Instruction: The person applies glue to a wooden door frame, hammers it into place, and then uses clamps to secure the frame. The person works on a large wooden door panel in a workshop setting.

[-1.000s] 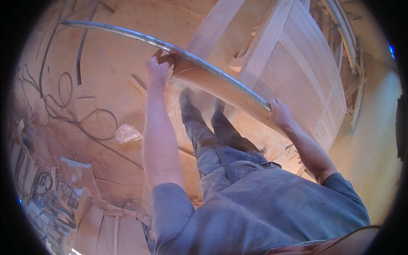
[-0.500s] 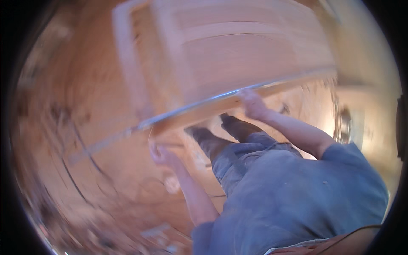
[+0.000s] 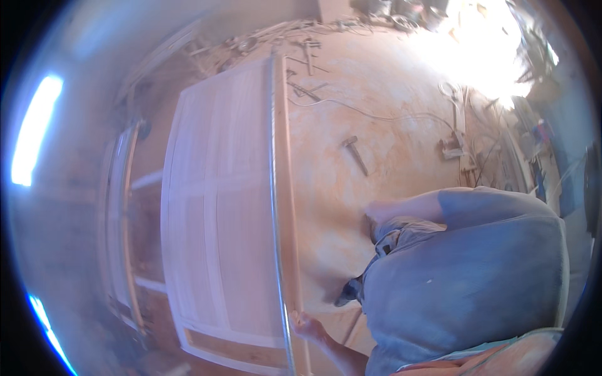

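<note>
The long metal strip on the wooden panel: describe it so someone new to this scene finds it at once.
Start at the big pale wooden panel left of centre. Along its right edge runs the long metal strip, from the panel's top end down to a hand at the bottom. It is thin, grey and shiny, unlike the warm orange wood around it.

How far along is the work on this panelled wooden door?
Done: the pale panelled wooden door looks assembled, frame and panels joined. In hand: the left hand grips the long thin metal strip lying along the door's edge. Left: the wood looks bare, unfinished; the right hand, blurred, seems off the door.
</note>
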